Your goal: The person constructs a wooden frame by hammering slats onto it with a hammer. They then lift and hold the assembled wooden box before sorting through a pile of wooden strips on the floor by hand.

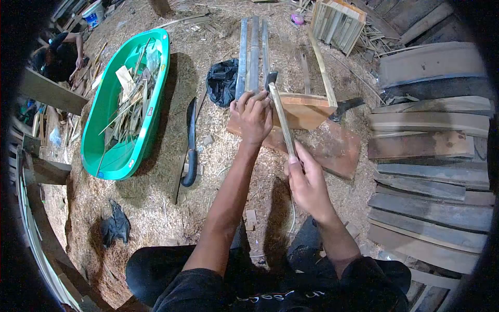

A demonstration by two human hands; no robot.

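Note:
My right hand (pixel 307 183) is closed around the lower part of a hammer's pale wooden handle (pixel 282 117). The dark hammer head (pixel 271 79) is just beyond the fingers of my left hand (pixel 253 118). Those fingers are curled together at the near end of several long, narrow wooden slats (pixel 254 52); whatever they pinch is hidden. Right beside that hand stands a reddish-brown wooden block (pixel 304 115), on edge. Beneath it, a flat brown board (pixel 340 148) lies on the shavings.
Left of my arms lie a long black-handled knife (pixel 192 135) and a green tub (pixel 136 162) of wood scraps. A black plastic bag (pixel 222 83) sits by the slats. Stacked planks (pixel 431 200) line the right side. Another person (pixel 57 52) crouches at far left.

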